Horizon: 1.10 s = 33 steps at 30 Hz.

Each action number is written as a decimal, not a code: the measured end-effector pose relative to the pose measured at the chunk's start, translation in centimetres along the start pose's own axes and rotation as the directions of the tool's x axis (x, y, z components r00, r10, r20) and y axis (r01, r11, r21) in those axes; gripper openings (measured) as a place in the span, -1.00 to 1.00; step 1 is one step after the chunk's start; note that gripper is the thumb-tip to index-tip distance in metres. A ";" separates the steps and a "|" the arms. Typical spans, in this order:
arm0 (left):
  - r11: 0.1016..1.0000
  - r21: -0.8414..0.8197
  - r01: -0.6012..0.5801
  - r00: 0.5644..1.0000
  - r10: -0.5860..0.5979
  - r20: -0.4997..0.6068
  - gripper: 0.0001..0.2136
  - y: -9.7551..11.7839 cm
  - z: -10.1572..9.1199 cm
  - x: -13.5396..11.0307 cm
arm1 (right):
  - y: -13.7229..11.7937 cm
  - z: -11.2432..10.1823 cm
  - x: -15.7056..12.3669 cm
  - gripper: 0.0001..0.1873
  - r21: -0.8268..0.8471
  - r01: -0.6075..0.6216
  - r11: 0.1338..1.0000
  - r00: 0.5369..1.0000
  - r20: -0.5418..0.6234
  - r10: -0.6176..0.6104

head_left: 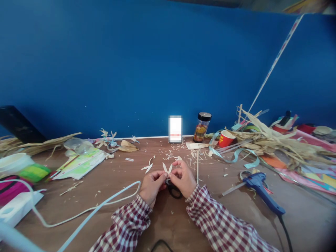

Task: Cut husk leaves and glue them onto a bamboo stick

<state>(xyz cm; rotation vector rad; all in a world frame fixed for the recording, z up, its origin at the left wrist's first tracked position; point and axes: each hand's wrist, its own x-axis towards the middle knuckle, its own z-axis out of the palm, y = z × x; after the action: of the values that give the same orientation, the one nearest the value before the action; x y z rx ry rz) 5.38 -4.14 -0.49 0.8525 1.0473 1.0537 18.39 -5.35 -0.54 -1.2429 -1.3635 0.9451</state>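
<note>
Two pale pointed corn husk petals (167, 168) stand up in a V between my hands. My left hand (153, 184) pinches their lower ends from the left, thumb against fingers. From the right, my right hand (183, 178) closes thumb and fingertips on the same pieces. Their joined base is mostly hidden by the fingers. Black scissors (174, 190) lie on the table under the hands, with a loop handle showing and the blades out of sight. Just beyond my left hand lie more cut white petals (147, 168).
A blue glue gun (264, 190) lies at right, near a red paper cup (226, 139) and a heap of dried husks (283, 136). A black-lidded jar (202, 127) stands by the wall. Husk scraps (170, 151) litter the table (105, 196). A white cable (91, 211) crosses the left.
</note>
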 end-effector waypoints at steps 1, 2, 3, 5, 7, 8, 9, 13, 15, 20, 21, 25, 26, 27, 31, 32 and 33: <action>1.000 0.003 -0.001 1.000 0.001 -0.002 -0.76 0.1 0.1 -0.1 | 0.1 0.0 0.0 -0.70 -0.004 0.005 1.000 1.000 0.000 -0.005; 1.000 0.005 -0.002 1.000 0.002 -0.004 -0.76 0.1 0.1 -0.1 | 0.1 0.0 0.0 -0.70 -0.009 0.009 1.000 1.000 -0.003 -0.009; 1.000 0.007 -0.002 1.000 0.002 -0.003 -0.77 0.2 0.1 -0.2 | 0.2 0.0 0.0 -0.70 -0.015 0.014 1.000 1.000 -0.007 -0.014; 1.000 0.008 0.001 1.000 -0.001 0.008 -0.77 0.2 0.1 -0.2 | 0.3 -0.1 0.1 -0.70 -0.025 0.021 0.999 1.000 -0.011 -0.022; 1.000 0.006 0.005 1.000 -0.005 0.019 -0.76 0.2 0.1 -0.2 | 0.3 -0.1 0.0 -0.70 -0.029 0.021 0.999 1.000 -0.002 -0.021; 1.000 0.005 0.007 1.000 -0.007 0.022 -0.76 0.2 0.1 -0.1 | 0.3 -0.2 0.0 -0.71 -0.030 0.018 0.999 1.000 0.005 -0.018; 1.000 0.003 0.009 1.000 -0.009 0.022 -0.76 0.2 0.1 -0.1 | 0.3 -0.2 0.0 -0.71 -0.032 0.015 0.999 1.000 0.013 -0.014; 1.000 -0.002 0.014 1.000 -0.013 0.014 -0.76 0.3 0.1 -0.2 | 0.4 -0.2 0.1 -0.72 -0.040 0.010 0.999 1.000 0.010 -0.010; 1.000 -0.004 0.009 1.000 -0.009 -0.001 -0.76 0.3 0.2 -0.2 | 0.5 -0.2 0.1 -0.72 -0.039 0.012 0.999 1.000 0.004 -0.012; 0.999 0.032 -0.038 0.998 0.040 -0.058 -0.78 0.6 -0.3 0.4 | -0.1 -0.4 0.2 -0.68 -0.086 0.041 0.995 0.999 -0.031 -0.044; 0.997 0.052 -0.058 0.996 0.062 -0.069 -0.77 0.8 -0.5 0.6 | -0.2 -0.5 0.2 -0.66 -0.103 0.055 0.993 0.997 -0.047 -0.060; 0.975 0.169 -0.141 0.983 0.158 -0.092 -0.74 1.3 -1.2 1.3 | -0.4 -0.8 0.3 -0.68 -0.153 0.074 0.985 0.990 -0.109 -0.091; 0.967 0.202 -0.157 0.980 0.178 -0.092 -0.75 1.4 -1.4 1.4 | -0.3 -0.8 0.4 -0.70 -0.161 0.073 0.984 0.990 -0.112 -0.091; 0.957 0.234 -0.170 0.977 0.196 -0.090 -0.78 1.5 -1.5 1.5 | -0.2 -0.7 0.4 -0.73 -0.169 0.075 0.983 0.990 -0.109 -0.095; 0.903 0.368 -0.220 0.964 0.259 -0.059 -0.82 1.4 -1.9 1.6 | 0.1 -0.5 0.3 -0.82 -0.198 0.095 0.976 0.990 -0.085 -0.113; 0.884 0.405 -0.234 0.960 0.275 -0.046 -0.82 1.3 -2.0 1.6 | 0.1 -0.4 0.3 -0.82 -0.201 0.099 0.975 0.990 -0.083 -0.118; 0.862 0.442 -0.249 0.956 0.293 -0.032 -0.81 1.3 -2.1 1.6 | 0.0 -0.4 0.3 -0.83 -0.202 0.104 0.974 0.989 -0.083 -0.123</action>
<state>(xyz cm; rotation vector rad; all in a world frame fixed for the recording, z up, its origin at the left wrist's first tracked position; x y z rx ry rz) 3.22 -2.11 -0.35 1.3541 1.2994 1.1222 18.80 -5.08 -0.46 -1.3251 -1.4630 0.6747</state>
